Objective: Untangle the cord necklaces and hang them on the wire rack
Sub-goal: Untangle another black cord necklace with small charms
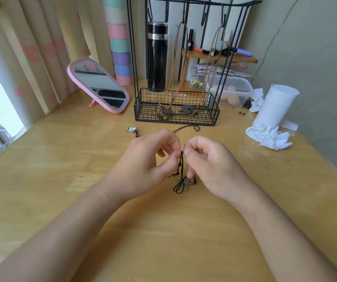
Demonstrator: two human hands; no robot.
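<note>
Over the near part of the wooden table (173, 241), both forearms are stretched forward and the two hands are brought close together. A black cord necklace (181, 163) is held between them. It is pinched on one side by the curled thumb and fingers of the left hand (147, 161), and on the other side by the curled thumb and forefinger of the right hand (214, 165). Below the fingertips the cord hangs down in a tangled bunch with small knots and a loop. A further black strand is seen on the table behind the hands, just before the wire rack (175, 117). A small square pendant (132, 129) is placed to the left of this strand. On two hooks of the rack, brown cord necklaces (212, 52) are hung, and their pendants lie in the basket at the bottom. A black flask (157, 55) is seen behind the rack, a pink mirror (98, 84) to its left and a white paper roll (275, 104) to its right.
</note>
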